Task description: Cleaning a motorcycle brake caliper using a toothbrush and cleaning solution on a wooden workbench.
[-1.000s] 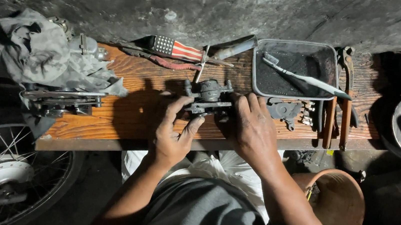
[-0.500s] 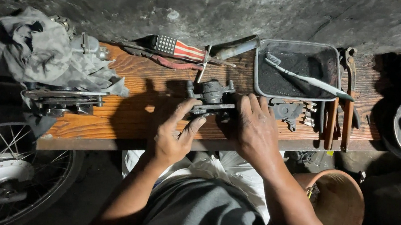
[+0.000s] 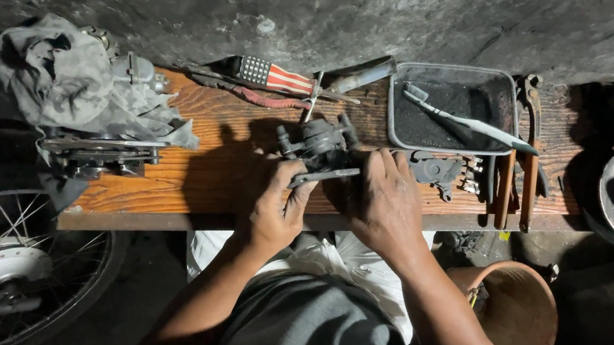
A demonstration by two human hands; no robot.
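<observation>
Fingers (image 3: 297, 191) of the left hand (image 3: 272, 207) pinch a dark metal part (image 3: 317, 147) resting mid-table (image 3: 191, 175), while the right hand (image 3: 385, 201) lies flat, fingers together, against its right end, left of a tray (image 3: 449, 139) holding a toothbrush (image 3: 467, 123), with a rag (image 3: 71, 80) far left.

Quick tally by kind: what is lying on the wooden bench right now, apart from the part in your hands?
Metal trays: 1
Toothbrushes: 1
Pliers: 1
Grey rags: 1
Striped-handle tools: 1
Loose dark metal parts: 1
Total: 6
</observation>
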